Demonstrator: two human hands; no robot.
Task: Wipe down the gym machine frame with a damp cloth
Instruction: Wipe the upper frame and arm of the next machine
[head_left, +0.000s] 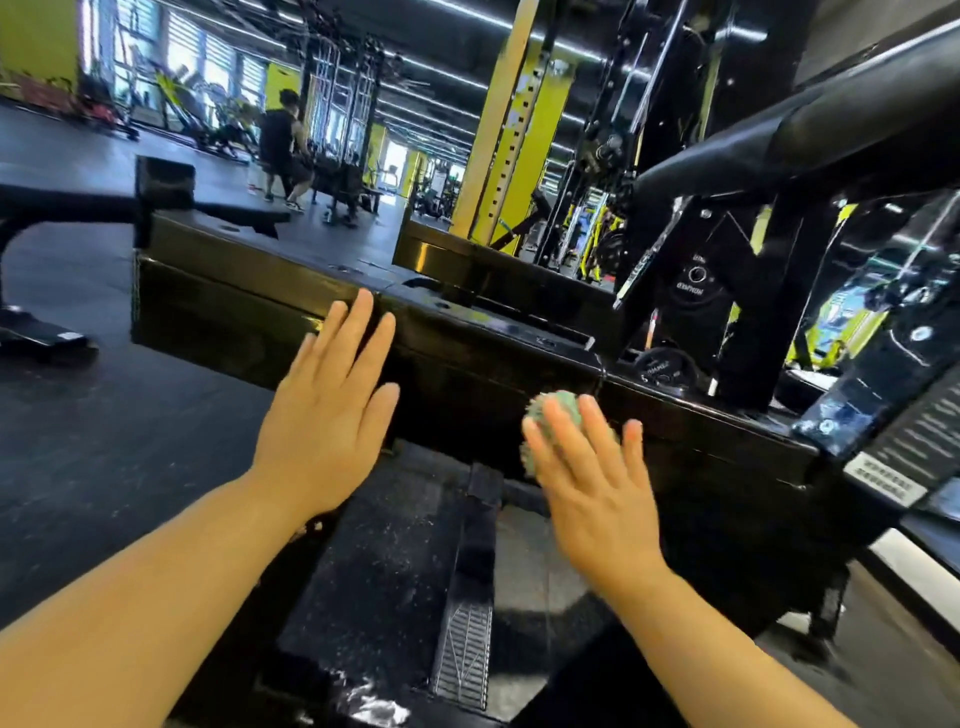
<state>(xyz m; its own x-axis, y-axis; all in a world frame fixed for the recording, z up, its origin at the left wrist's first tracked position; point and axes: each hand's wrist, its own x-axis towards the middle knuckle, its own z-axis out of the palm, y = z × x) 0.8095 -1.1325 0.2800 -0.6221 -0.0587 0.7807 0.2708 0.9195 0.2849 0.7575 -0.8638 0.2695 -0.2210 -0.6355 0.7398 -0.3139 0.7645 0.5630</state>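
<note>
- Across the middle of the head view, the glossy black steel frame beam (467, 364) of the gym machine runs lengthwise from far left to near right, its side face turned toward the person.
- The right hand (587, 483), fingers straight and spread, presses a crumpled pale-green cloth (566, 402) against that side face; no finger curls round the cloth.
- The left hand (332, 410) rests flat on the same face, left of the cloth and apart from it, holding nothing.
- Any stroke would likely follow the beam's long axis. The cloth hand is nearer the rightward stretch, while the left hand blocks a leftward pass.
</note>
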